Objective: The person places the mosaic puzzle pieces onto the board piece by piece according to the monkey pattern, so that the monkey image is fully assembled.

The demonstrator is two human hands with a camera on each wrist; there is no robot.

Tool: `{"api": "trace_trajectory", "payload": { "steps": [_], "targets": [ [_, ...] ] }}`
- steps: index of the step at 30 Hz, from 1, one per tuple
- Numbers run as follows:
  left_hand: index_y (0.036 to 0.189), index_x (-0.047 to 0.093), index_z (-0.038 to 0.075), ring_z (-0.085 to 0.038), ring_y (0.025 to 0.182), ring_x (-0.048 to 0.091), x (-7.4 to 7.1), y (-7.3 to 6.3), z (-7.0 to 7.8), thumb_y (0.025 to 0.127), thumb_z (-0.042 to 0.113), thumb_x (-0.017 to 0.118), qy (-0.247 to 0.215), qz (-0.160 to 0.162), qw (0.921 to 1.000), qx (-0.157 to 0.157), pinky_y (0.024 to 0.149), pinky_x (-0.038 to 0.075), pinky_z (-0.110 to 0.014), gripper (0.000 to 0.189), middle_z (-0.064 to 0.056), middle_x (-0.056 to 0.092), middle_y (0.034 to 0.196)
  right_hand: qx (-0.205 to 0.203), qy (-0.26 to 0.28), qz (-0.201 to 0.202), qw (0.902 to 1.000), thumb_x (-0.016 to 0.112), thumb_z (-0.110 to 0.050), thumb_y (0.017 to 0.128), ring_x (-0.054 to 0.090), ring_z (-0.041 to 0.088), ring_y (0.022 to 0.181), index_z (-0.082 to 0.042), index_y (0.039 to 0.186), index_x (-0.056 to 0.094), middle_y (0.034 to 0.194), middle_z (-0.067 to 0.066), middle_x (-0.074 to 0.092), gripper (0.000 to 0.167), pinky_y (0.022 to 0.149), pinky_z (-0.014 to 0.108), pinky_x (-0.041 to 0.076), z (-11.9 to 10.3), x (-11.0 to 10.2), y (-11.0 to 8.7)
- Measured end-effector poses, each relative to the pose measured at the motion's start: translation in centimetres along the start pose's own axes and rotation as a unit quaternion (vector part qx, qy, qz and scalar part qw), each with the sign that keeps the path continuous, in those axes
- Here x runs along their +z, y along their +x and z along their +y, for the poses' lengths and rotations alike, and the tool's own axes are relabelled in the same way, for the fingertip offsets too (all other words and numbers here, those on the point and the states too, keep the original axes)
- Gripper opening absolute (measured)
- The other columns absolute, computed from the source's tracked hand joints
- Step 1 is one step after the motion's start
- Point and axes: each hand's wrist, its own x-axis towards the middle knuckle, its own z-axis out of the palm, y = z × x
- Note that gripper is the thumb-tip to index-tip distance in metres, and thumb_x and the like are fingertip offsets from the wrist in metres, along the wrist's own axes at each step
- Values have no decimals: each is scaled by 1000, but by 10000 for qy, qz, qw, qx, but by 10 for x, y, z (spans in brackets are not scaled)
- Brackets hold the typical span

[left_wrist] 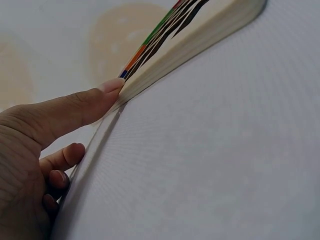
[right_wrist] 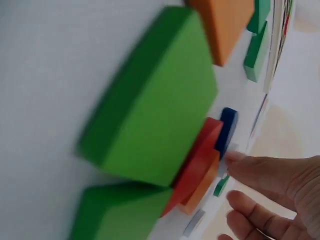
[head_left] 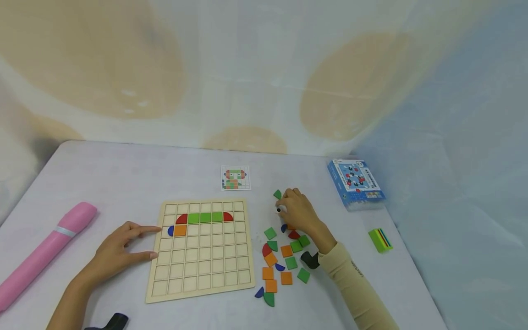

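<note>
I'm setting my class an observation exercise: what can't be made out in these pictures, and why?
Head: one orange piece, partly hidden by the right grip.
Head: the box's fine print, too small to read.
Head: the pink roll's near end, cut off by the left edge.
Left wrist: the board's far part, cut off by the top edge.

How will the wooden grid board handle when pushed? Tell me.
The wooden grid board is likely stiff: its panel looks flat and straight-edged. Wide and low, it should slide rather than tip or roll.
</note>
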Motion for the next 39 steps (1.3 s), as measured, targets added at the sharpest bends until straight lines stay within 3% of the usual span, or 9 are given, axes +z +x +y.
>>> {"api": "trace_trajectory", "payload": {
  "steps": [9, 16, 21, 27, 33, 39],
  "targets": [
    [125, 68, 30, -11, 89, 43, 0, 0, 0, 73, 45, 85, -19, -36, 10000, -45, 71, 33, -30, 57, 2, 55, 99, 209, -199, 116, 9995, 81, -38, 82, 50, 24, 96, -6, 88, 76, 98, 8, 61, 33, 85, 39, 48, -1, 2, -6],
    [126, 68, 29, -12, 90, 43, -1, 0, 1, 73, 45, 85, 32, -79, 9999, -135, 72, 34, -31, 58, 2, 54, 100, -257, 334, 36, 9991, 81, -18, 83, 49, 25, 102, -11, 111, 77, 107, 9, 61, 29, 89, 43, 46, 3, -5, -10],
    [126, 67, 27, -16, 93, 45, 0, 2, 2, 73, 45, 86, 11, -156, 9997, -183, 74, 35, -33, 59, -1, 55, 101, -423, 294, 34, 9987, 79, -16, 84, 49, 24, 100, -8, 103, 78, 105, 7, 61, 20, 88, 42, 46, 5, -4, -10],
    [126, 68, 25, -18, 93, 46, -1, 3, 2, 72, 45, 86, 38, -149, 9997, -186, 73, 35, -33, 61, -2, 55, 100, -498, 102, 222, 9985, 83, -23, 80, 49, 22, 97, -5, 89, 75, 99, 5, 59, 22, 86, 39, 46, 2, -1, -9],
    [126, 68, 26, -16, 92, 45, -1, 3, 2, 72, 45, 86, 39, -120, 9998, -172, 73, 35, -32, 61, -1, 54, 100, -685, 55, 225, 9974, 83, -29, 79, 51, 22, 98, -8, 82, 73, 97, 3, 59, 24, 86, 40, 46, -18, -5, -4],
    [126, 68, 27, -14, 91, 45, 1, 2, 0, 72, 46, 86, 40, -63, 9999, -91, 73, 35, -32, 60, 0, 55, 100, -1375, -199, 311, 9898, 81, -33, 82, 51, 21, 97, -9, 85, 72, 101, 3, 59, 26, 86, 37, 46, -55, -8, 3]
  ]
}}
